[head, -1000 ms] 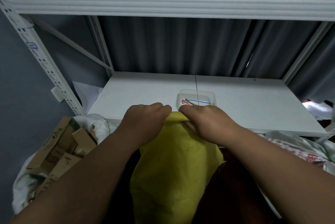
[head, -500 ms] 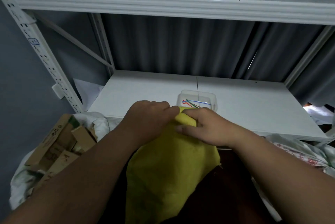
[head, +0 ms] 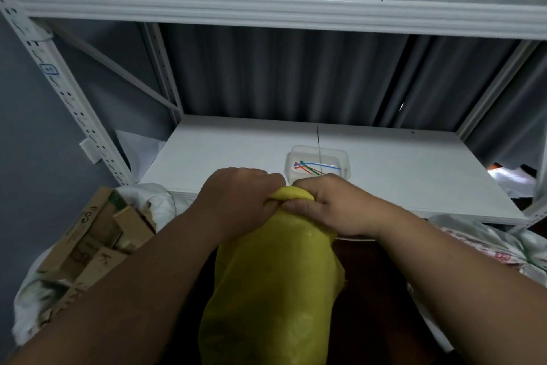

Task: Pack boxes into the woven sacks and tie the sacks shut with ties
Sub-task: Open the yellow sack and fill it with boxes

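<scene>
fingers [head: 278, 200] of the left hand [head: 236, 199] and right hand [head: 334, 205] curled tight, gripping the yellow sack [head: 272, 290] by its top; it hung lengthwise, neck up.

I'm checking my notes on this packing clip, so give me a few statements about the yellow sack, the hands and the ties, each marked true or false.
1. Both hands grip the gathered top of the yellow woven sack. True: the left hand and the right hand bunch its mouth between them.
2. A tie is already wrapped round the sack's neck. False: none shows there.
3. The coloured ties lie in a clear plastic tub on the white lower shelf. True.
4. The brown cardboard boxes sit on the shelf. False: they lie below it, on the left, in a white sack.
5. The right hand holds a red tie. False: it grips only the sack.
</scene>
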